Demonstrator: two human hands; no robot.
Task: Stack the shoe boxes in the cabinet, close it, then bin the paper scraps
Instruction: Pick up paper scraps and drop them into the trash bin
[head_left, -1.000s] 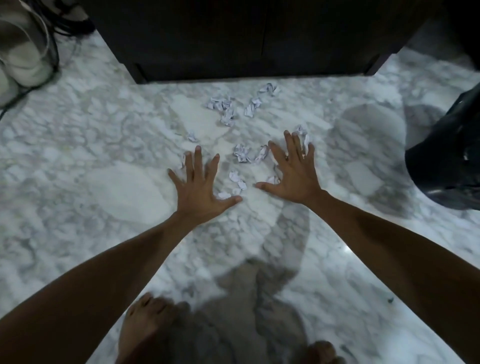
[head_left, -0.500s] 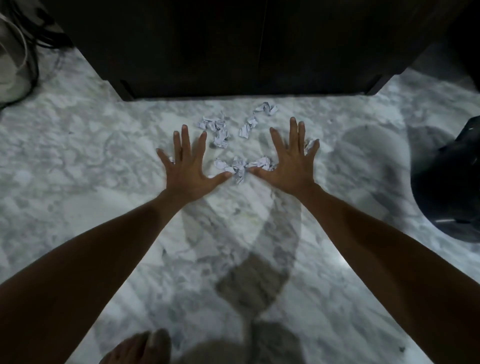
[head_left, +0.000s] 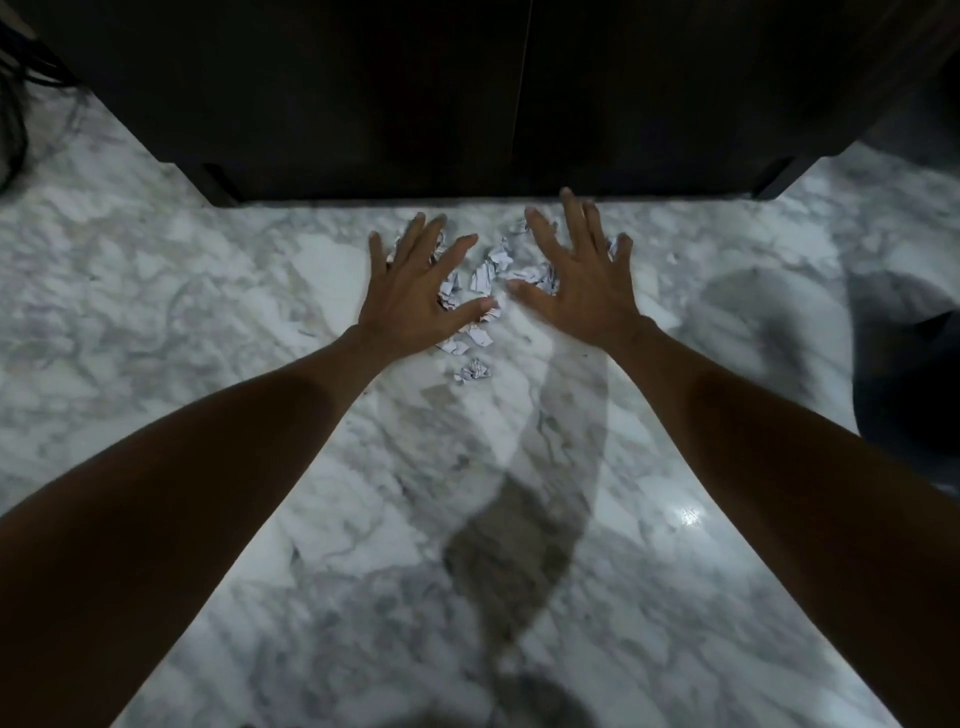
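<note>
Crumpled white paper scraps (head_left: 491, 270) lie in a loose cluster on the marble floor (head_left: 208, 322), just in front of the dark cabinet (head_left: 467, 93), whose two doors are closed. My left hand (head_left: 415, 291) lies flat with spread fingers over the left side of the cluster. My right hand (head_left: 576, 275) lies flat with spread fingers over the right side, its fingertips near the cabinet base. A few scraps (head_left: 470, 353) lie nearer me, below my left thumb. Some scraps are hidden under both palms. No shoe boxes are in view.
A black bin or bag (head_left: 914, 395) stands at the right edge. Dark cables (head_left: 21, 88) lie at the far left beside the cabinet. The cabinet's feet (head_left: 221, 182) rest on the floor.
Both hands have slid forward towards the cabinet, fingers still spread, and the scattered scraps now sit bunched closer together between and under them.
</note>
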